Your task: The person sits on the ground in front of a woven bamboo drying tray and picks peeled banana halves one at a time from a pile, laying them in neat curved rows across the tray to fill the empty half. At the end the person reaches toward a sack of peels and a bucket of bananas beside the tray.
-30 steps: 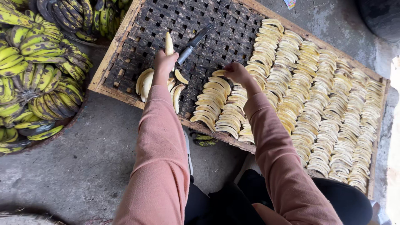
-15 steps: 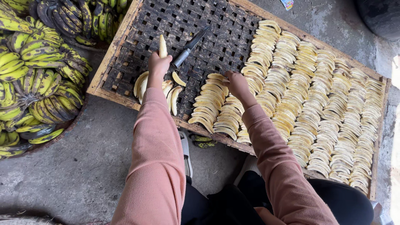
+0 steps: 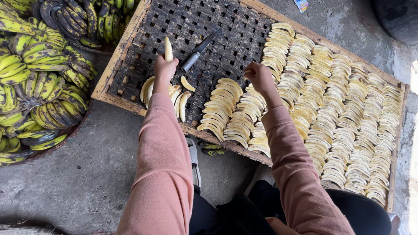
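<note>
The woven tray (image 3: pixel 130 56) lay on the concrete floor (image 3: pixel 78 182), its wooden frame running from near left to far right. Judging by how it lay, most of the work was already done: banana slices (image 3: pixel 339 113) covered the right two thirds in close overlapping rows that reached the far and right edges. The left third of the mesh was mostly bare, so that was the stretch left to fill.

To the left of the tray, a heap of green-and-black unpeeled bananas (image 3: pixel 39 82) sat on the floor, touching or just beside the tray's left edge. That side looked cramped for an elbow; the bare floor in front of the tray was the open room.

A small loose pile of slices (image 3: pixel 180 102) lay near the tray's front edge, just beside the left wrist. A knife (image 3: pixel 198 51) rested on the bare mesh between the two hands, apart from both, with its blade pointing away from the person.

The left hand (image 3: pixel 164 69) was closed around a peeled banana (image 3: pixel 168 48), which stood upright above the empty mesh. The right hand (image 3: pixel 260 77) hovered at the newest row's far end, its fingers curled together; whether they pinched a slice I could not tell.
</note>
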